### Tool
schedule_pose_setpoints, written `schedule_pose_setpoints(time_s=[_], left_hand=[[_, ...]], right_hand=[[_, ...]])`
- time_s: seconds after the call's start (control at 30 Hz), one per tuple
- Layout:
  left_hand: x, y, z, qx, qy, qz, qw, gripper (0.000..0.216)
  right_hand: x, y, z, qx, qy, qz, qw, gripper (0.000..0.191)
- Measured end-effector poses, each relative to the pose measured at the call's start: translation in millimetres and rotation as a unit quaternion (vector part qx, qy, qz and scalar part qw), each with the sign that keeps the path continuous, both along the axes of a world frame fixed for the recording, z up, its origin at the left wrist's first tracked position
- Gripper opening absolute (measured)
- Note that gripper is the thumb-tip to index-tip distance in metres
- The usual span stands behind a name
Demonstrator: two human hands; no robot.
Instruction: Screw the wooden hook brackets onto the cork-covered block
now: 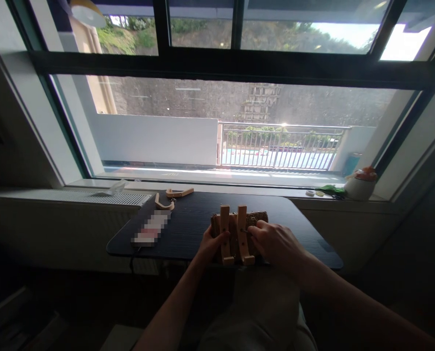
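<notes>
A wooden board (256, 218) with two light wooden hooks (233, 234) standing on it lies at the near edge of a small dark table (191, 229). My left hand (210, 245) grips the board's left side, fingers wrapped around it beside the left hook. My right hand (276, 242) is closed at the board's right side, its fingertips pinched against the right hook (242, 234); what they pinch is too small to name. Two loose wooden hooks (171, 197) lie at the table's far left.
A flat blurred packet (150, 230) lies on the table's left part. A radiator grille (104, 197) and a windowsill with a small round pot (360, 184) run behind the table. A large window fills the wall beyond. My lap is just under the table's edge.
</notes>
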State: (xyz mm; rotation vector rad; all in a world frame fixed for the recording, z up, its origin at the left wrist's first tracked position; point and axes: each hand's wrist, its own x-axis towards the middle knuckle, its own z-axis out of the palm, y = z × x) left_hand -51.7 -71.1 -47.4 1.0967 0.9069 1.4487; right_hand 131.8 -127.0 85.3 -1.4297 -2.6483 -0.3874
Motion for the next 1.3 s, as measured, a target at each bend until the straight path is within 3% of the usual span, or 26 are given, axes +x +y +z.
schedule_pose_setpoints(time_s=[0.13,0.37,0.53,0.6,0.7,0.83,1.0,1.3], left_hand=[[-2,0,1.6,-0.013,-0.004,-0.008,1.000,0.045],[-1,-3,2.2,-0.021,-0.043,-0.017,0.999,0.043],[1,-3,-0.9,-0.015,-0.059,-0.009,0.998,0.044],[1,-3,-1.7,-0.010,-0.050,-0.002,0.999,0.045],[0,-2,-2.6,0.000,-0.034,0.008,0.999,0.047],[0,-3,-3.2,0.002,-0.021,0.020,1.000,0.045],[1,-3,-1.9,0.008,-0.022,0.013,1.000,0.042],[2,-5,1.3,-0.001,-0.018,0.028,0.999,0.043]], right_hand=[[-5,0,2.9,0.028,-0.048,0.022,0.998,0.012],[-11,12,-4.7,0.091,-0.190,0.141,0.967,0.022],[-13,22,-3.3,0.074,-0.229,0.193,0.951,0.027],[-15,24,0.6,0.041,-0.205,0.171,0.963,0.024],[-18,26,6.1,-0.029,-0.112,0.060,0.991,0.016],[-16,27,8.6,-0.092,0.025,-0.047,0.994,0.025],[-8,16,17.6,-0.119,0.052,-0.006,0.992,0.025],[11,-5,26.3,0.018,-0.002,0.007,1.000,0.022]])
